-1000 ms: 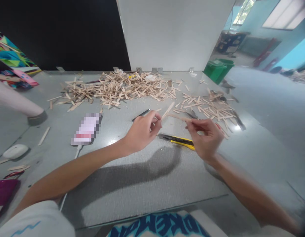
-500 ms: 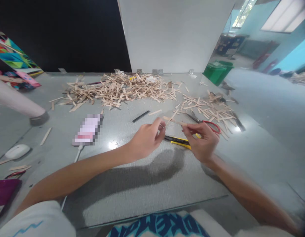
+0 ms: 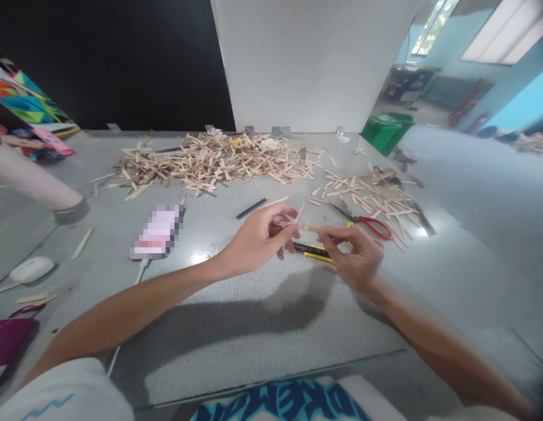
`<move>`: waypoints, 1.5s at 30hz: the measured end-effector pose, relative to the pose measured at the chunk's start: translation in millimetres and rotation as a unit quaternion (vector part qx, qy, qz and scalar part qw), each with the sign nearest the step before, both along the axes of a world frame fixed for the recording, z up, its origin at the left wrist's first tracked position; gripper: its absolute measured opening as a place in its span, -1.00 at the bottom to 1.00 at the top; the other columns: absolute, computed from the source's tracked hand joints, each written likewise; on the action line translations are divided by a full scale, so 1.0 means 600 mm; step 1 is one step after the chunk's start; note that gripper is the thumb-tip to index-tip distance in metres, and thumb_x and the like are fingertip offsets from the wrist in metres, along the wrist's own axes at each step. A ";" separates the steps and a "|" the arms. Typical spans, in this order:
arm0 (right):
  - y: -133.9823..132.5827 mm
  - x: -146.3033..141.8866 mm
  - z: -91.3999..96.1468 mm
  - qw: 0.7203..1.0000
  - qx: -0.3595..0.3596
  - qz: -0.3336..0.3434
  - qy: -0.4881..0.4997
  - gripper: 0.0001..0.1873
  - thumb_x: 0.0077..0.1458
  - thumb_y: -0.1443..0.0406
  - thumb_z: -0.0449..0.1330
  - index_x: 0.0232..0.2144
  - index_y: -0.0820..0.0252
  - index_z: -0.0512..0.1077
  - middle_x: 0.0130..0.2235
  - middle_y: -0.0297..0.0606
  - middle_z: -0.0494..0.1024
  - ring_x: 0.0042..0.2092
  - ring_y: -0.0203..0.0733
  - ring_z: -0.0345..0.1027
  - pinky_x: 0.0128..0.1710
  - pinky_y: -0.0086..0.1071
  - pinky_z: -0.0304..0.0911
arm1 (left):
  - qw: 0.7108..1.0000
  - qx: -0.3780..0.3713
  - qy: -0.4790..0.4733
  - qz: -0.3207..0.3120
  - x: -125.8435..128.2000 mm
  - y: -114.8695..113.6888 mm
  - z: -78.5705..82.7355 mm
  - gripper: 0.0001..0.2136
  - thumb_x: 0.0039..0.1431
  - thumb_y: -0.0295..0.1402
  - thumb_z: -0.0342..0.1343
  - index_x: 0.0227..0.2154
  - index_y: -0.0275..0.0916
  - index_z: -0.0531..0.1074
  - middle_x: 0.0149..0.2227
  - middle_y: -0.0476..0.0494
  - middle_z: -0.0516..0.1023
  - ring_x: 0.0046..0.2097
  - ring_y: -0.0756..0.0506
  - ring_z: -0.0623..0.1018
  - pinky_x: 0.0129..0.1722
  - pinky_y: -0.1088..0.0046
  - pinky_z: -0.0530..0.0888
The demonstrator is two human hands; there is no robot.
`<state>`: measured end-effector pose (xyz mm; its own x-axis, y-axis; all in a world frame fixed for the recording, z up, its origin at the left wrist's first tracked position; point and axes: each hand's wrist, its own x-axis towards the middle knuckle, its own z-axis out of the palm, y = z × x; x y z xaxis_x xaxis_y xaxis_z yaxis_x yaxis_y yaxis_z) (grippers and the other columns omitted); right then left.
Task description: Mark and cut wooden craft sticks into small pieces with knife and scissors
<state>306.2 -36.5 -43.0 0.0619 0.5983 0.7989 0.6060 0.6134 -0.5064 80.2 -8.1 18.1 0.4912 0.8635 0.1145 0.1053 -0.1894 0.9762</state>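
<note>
My left hand [image 3: 267,234] is closed, pinching a thin wooden stick [image 3: 300,211] that points up from between thumb and fingers. My right hand [image 3: 356,254] grips the right end of another flat wooden stick [image 3: 312,228]. This second stick reaches across to the left fingertips, and the two pieces meet there; whether they are joined I cannot tell. Beneath the hands lies a yellow-and-black utility knife [image 3: 314,251], partly covered by the right hand. Red-handled scissors [image 3: 373,225] rest open just beyond the right hand. A dark pen-like tool [image 3: 253,207] lies behind the left hand.
A large heap of wooden sticks [image 3: 219,161] spreads along the back, with a smaller pile [image 3: 377,196] at right. A phone [image 3: 157,231] on a cable, a white mouse [image 3: 32,269] and a pale cylinder [image 3: 38,178] are at left. Behind stands a green bin [image 3: 385,131].
Both hands have drawn slightly closer and the sticks have turned: the left one stands steeper, the right one lies lower. My left fingers have spread a little, and the right hand uncovers more of the scissors.
</note>
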 end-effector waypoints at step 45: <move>0.026 -0.007 0.025 0.926 -0.232 0.197 0.224 -0.88 0.29 0.20 0.39 -0.22 0.11 0.59 -0.48 -0.41 0.58 -0.44 -0.24 0.53 -0.32 -0.35 0.49 | 0.938 0.259 0.185 0.137 -0.055 0.020 0.053 -0.78 0.51 -0.38 0.07 -0.06 -0.23 0.64 -0.18 -0.11 0.76 -0.12 -0.09 0.73 -0.19 0.47 0.53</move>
<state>301.8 -20.7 -28.0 0.0287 0.9176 0.3964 0.0459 0.3949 -0.9176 47.1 3.8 49.9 0.3480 0.8389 0.4184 0.5334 -0.5442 0.6475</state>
